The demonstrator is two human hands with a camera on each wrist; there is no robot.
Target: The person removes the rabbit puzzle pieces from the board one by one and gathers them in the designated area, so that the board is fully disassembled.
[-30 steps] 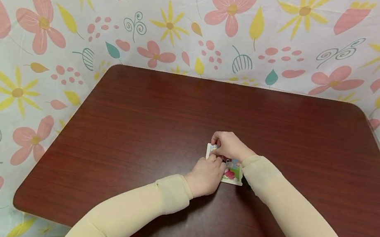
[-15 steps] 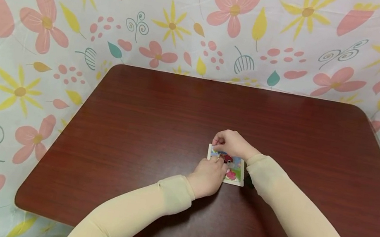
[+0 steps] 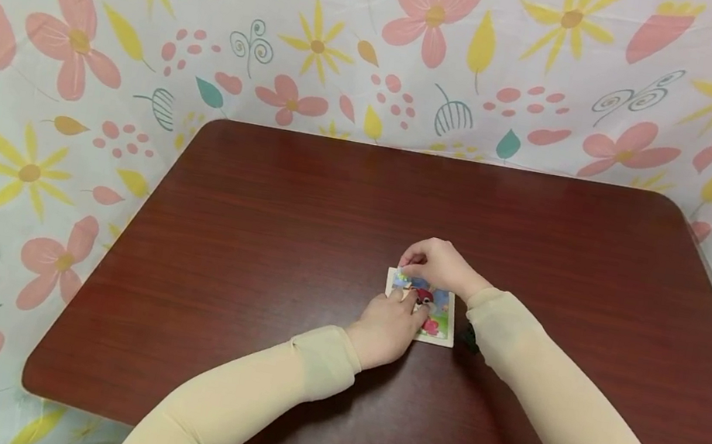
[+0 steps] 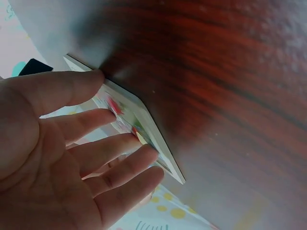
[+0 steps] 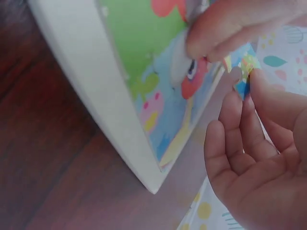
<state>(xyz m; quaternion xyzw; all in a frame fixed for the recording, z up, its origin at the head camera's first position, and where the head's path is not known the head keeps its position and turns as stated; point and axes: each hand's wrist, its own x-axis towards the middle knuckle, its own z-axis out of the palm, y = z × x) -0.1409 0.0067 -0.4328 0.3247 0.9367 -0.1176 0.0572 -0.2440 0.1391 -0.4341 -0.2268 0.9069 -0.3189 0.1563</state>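
Note:
A small picture jigsaw puzzle [image 3: 442,324] in a cream-coloured frame lies on the brown table, showing a red-headed cartoon figure over green and blue. My left hand [image 3: 384,329] rests on its left side; in the left wrist view the fingers [image 4: 122,165] stretch over the picture, with the thumb at the frame's edge. At the far left corner of the frame, my right hand [image 3: 444,266] pinches a jigsaw piece [image 5: 247,64] between thumb and fingertips. That piece is blue and yellow, partly hidden by the fingers.
The brown wooden table [image 3: 290,195] has rounded far corners. A floral cloth [image 3: 359,34] hangs behind it and along the left side. A small black object [image 3: 470,339] shows under the right wrist, beside the puzzle.
My right hand has shifted slightly away and to the right, uncovering more of the picture. My left hand stays on the puzzle, nearly still.

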